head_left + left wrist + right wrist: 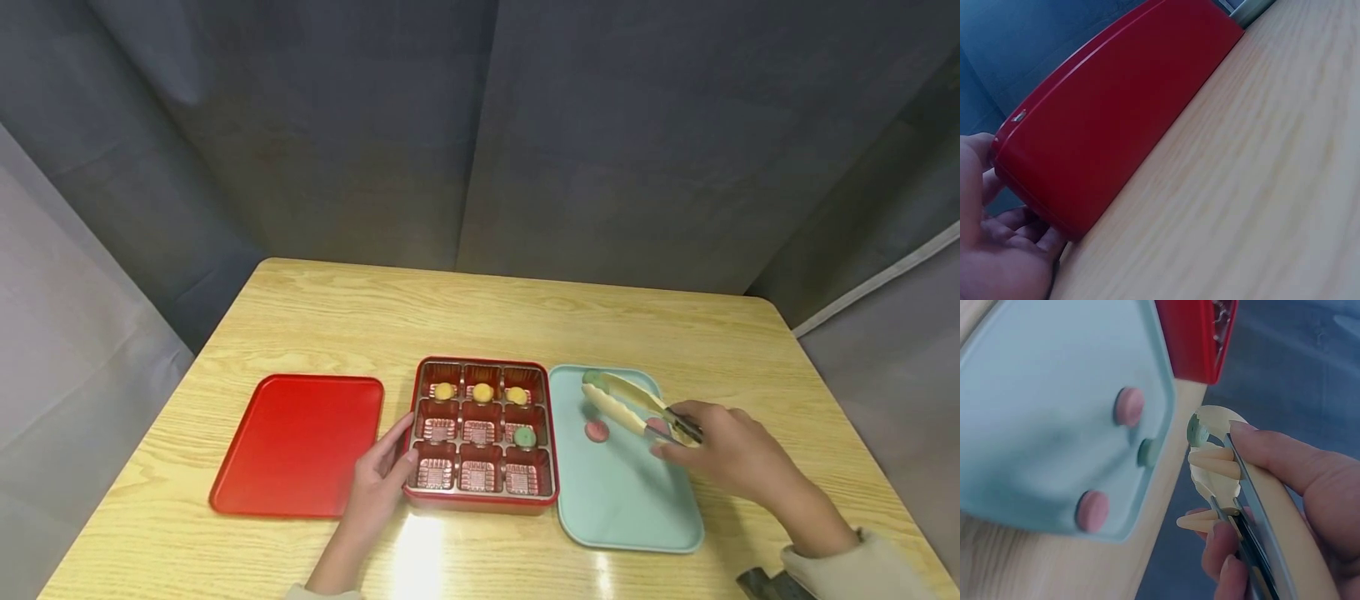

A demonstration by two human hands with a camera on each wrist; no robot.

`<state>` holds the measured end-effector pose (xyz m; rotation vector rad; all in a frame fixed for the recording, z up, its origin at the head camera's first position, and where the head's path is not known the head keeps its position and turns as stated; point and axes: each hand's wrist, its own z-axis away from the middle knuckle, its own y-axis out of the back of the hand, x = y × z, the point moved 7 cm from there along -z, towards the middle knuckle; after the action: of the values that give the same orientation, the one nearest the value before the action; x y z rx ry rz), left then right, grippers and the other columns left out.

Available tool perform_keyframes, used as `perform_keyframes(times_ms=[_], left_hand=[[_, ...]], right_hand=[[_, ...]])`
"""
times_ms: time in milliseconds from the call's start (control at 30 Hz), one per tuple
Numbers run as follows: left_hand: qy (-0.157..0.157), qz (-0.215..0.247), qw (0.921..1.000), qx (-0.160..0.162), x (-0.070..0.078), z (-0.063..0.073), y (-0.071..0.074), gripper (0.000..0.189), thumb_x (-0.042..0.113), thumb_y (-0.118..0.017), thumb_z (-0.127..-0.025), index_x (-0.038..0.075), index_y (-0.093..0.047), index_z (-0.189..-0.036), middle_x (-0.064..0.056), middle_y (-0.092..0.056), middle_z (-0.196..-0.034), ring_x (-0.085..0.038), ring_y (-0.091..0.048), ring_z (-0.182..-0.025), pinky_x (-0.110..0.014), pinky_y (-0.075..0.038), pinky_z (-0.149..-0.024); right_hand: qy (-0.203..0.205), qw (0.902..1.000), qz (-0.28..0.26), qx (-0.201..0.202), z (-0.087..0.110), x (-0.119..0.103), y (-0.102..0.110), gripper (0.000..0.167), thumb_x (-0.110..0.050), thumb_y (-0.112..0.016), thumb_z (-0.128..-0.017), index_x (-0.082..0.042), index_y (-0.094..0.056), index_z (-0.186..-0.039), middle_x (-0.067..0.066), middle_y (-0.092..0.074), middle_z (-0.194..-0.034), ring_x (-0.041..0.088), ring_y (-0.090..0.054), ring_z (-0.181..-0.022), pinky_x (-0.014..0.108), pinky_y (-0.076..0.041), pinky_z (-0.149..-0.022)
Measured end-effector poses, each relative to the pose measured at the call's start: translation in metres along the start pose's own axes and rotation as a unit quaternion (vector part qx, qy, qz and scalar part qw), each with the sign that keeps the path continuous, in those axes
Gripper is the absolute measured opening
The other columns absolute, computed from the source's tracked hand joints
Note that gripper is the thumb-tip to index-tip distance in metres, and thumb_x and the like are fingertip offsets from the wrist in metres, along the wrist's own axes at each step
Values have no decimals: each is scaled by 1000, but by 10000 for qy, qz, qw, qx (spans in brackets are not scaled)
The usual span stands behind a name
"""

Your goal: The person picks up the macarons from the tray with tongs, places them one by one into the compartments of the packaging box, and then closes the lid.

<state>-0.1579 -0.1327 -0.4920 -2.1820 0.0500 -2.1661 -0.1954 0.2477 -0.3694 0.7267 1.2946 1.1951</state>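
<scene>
My left hand (381, 473) grips the side of the red nine-compartment box (483, 501), thumb at its rim. Inside sit three yellow macaron-like discs (483, 392) along the back row and one green disc (524, 437) in the middle row's right compartment. My right hand (723, 454), stretched over the pale green tray (630, 525), is closed round one pair of tongs (615, 410), a second green disc (1195, 431) at their tips. Two pink discs (597, 431) and a third green disc (1149, 452) lie on that tray.

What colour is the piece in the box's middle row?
The piece is green, clearest in head view.
</scene>
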Motion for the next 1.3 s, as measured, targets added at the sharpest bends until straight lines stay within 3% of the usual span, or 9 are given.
perform_keyframes(times_ms=[100, 233, 500, 600, 733, 867, 933, 1100, 1300], left_hand=[[-14, 12, 10000, -34, -1, 0, -1, 52, 4, -54, -92, 15, -43, -141, -5, -35, -150, -17, -32, -138, -16, -33, -105], [-66, 4, 10000, -37, -1, 0, 0, 52, 4, -54, -92, 15, -43, -141, -4, -36, -150, -18, -33, -137, -15, -33, -105], [-74, -252, 9996, -101, 1, 1, 0, 51, 8, -55, -93, 14, -42, -142, -6, -34, -150, -22, -32, -138, -15, -33, -105], [8, -256, 9996, -79, 1, 0, 1, 52, 8, -55, -93, 16, -42, -142, -5, -34, -151, -22, -31, -138, -15, -34, -104], [38, -191, 9998, -100, 1, 0, 1, 52, 7, -54, -93, 15, -41, -143, -6, -33, -151, -21, -31, -138, -16, -35, -104], [24, -276, 9996, -13, 0, 2, 4, 51, 8, -55, -93, 14, -41, -143, -9, -33, -151, -23, -29, -139, -15, -35, -103], [24, -320, 9995, 48, -1, 2, 5, 51, 9, -55, -93, 15, -42, -142, -9, -33, -151, -23, -28, -139, -14, -34, -103], [98, -338, 9994, 53, -3, 4, 6, 52, 11, -56, -93, 17, -42, -142, -7, -32, -152, -19, -27, -140, -13, -32, -104], [-4, -199, 9998, -27, 1, 3, 1, 51, 8, -55, -93, 14, -42, -142, -8, -33, -151, -18, -28, -139, -14, -33, -104]], right_hand=[[83, 9999, -77, 106, 2, -11, 2, 77, -58, -69, -74, 2, -58, -122, 22, -65, -111, 24, -62, -82, 35, -50, -60], [198, 9993, -181, 242, 3, -28, 2, 67, -49, -74, -75, -1, -60, -120, 12, -68, -99, 14, -51, -67, 26, -41, -52], [495, 9976, -270, 408, 3, -62, -3, 61, -41, -78, -73, -3, -62, -118, 4, -65, -82, 12, -45, -60, 23, -37, -47], [600, 9969, -355, 360, 1, -74, -10, 49, -39, -78, -73, -8, -65, -109, -2, -58, -71, 10, -41, -54, 22, -34, -45], [874, 9950, -329, 351, -2, -91, -21, 43, -38, -78, -73, -11, -66, -105, -7, -58, -71, 6, -41, -53, 22, -34, -49], [1037, 9936, -398, 212, -5, -106, -35, 50, -36, -79, -72, -9, -65, -111, -8, -59, -72, 6, -43, -54, 22, -36, -49], [1012, 9935, -511, 93, -7, -110, -41, 51, -35, -80, -71, -9, -65, -112, -8, -57, -71, 8, -44, -56, 21, -36, -44], [852, 9955, -421, 34, -7, -113, -48, 57, -38, -81, -69, -10, -64, -116, -6, -52, -72, 11, -43, -61, 22, -35, -46], [771, 9954, -520, 236, -4, -104, -42, 51, -38, -81, -70, -12, -65, -111, -8, -56, -72, 8, -44, -56, 22, -37, -44]])
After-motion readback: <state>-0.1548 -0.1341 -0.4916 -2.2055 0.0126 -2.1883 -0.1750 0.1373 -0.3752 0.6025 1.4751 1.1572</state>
